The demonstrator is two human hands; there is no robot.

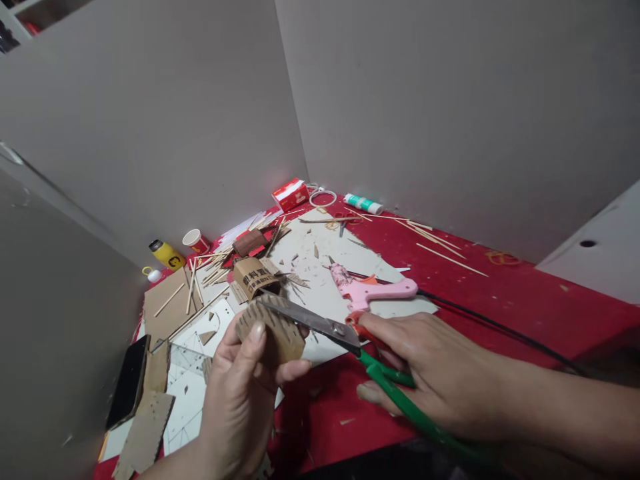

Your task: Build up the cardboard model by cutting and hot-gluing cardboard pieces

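Pinched between the thumb and fingers of my left hand (240, 380) is a curved piece of corrugated cardboard (283, 333), its ridged surface facing up. My right hand (430, 367) grips a pair of scissors (335, 328) with one green and one orange-red handle. The blades point left and lie across the upper edge of the cardboard; whether they touch it I cannot tell. Just beyond the blades sits a bent brown cardboard piece (253, 275) with printed characters. A pink glue gun (377, 291) rests behind my right hand, its black cord running right.
Thin wooden sticks (187, 293) and cardboard scraps lie over white sheets on the red table (500, 300). At left are a black phone (129, 380), a yellow bottle (167, 255) and a paper cup (196, 241). A red tissue pack (291, 195) and a white-green tube (363, 203) stand near the grey walls.
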